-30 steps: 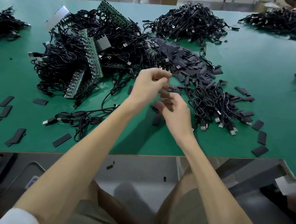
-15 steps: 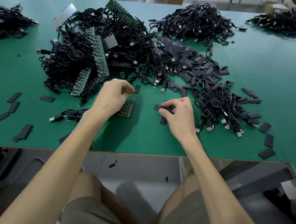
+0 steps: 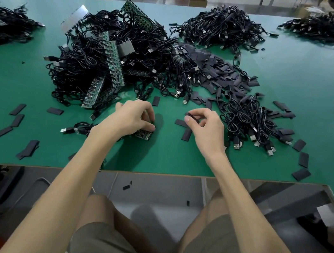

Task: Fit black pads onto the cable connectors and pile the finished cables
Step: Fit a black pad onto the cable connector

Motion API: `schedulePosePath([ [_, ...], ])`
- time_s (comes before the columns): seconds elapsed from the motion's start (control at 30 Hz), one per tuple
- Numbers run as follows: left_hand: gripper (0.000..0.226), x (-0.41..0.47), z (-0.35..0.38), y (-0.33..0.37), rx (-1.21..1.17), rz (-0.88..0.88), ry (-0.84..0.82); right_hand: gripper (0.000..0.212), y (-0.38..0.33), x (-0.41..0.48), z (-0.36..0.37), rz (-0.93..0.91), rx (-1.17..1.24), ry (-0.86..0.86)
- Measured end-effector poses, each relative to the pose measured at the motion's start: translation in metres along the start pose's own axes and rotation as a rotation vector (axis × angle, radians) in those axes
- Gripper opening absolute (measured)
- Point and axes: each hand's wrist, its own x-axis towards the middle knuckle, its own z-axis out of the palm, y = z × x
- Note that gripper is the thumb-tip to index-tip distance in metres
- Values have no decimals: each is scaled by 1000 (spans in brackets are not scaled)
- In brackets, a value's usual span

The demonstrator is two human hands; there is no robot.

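Loose black pads (image 3: 18,109) lie scattered on the left stretch of the green table (image 3: 178,162), most with long axes slanting toward the far right. Beyond them, a tangled heap of black cables (image 3: 88,64) with green circuit board strips (image 3: 115,62) stuck among the loops.

Left hand (image 3: 132,119) palm down near the front edge, fingers curled and pressed onto a small green circuit board (image 3: 144,134) lying flat on the table; a cable (image 3: 78,130) runs left from under the wrist, its metal plug pointing left. Whether the board is gripped or only pinned down, cannot tell.

Right hand (image 3: 207,128) raised just off the surface, thumb and forefinger pinched shut on one black pad (image 3: 192,116), remaining fingers curled loosely. Pad's long axis runs left-right, roughly level, free end pointing toward the left hand. Two more pads (image 3: 186,133) lie beneath it.

Farther right, a smaller cable pile (image 3: 247,121), plugs facing the near edge.
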Motion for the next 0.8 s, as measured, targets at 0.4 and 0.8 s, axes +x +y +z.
schedulePosePath([
  [0.4, 6, -1, 5, 19, -262, 123, 186, 8, 5, 0, 3, -74, 50, -16],
  [0.8, 5, 3, 44, 38, -734, 59, 353, 19, -1, -2, 3, -152, 50, -80],
])
